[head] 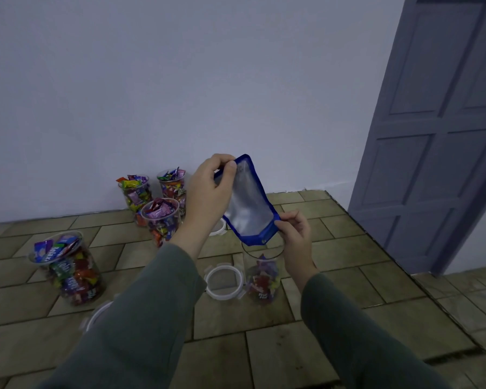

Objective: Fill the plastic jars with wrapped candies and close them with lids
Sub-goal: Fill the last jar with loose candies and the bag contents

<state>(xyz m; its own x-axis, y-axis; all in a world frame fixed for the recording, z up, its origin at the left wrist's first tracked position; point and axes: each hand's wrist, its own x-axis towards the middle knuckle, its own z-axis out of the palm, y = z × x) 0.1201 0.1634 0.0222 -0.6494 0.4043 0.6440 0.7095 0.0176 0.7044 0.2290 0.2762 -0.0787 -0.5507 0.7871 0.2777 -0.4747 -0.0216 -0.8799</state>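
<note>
A blue-edged candy bag (pixel 246 203) with a silver inside hangs tilted above an open clear jar (pixel 262 276) that is partly filled with wrapped candies. My left hand (pixel 215 189) pinches the bag's upper end. My right hand (pixel 295 234) pinches its lower corner just over the jar's mouth. A clear round lid (pixel 224 283) lies on the floor right beside this jar on its left. A second lid (pixel 96 314) shows partly behind my left sleeve.
Three full open jars (pixel 160 217) stand near the wall, and another full jar (pixel 68 272) stands at the left. One more lid (pixel 219 227) lies behind my left wrist. Tiled floor spreads around; a grey door (pixel 438 130) is at the right.
</note>
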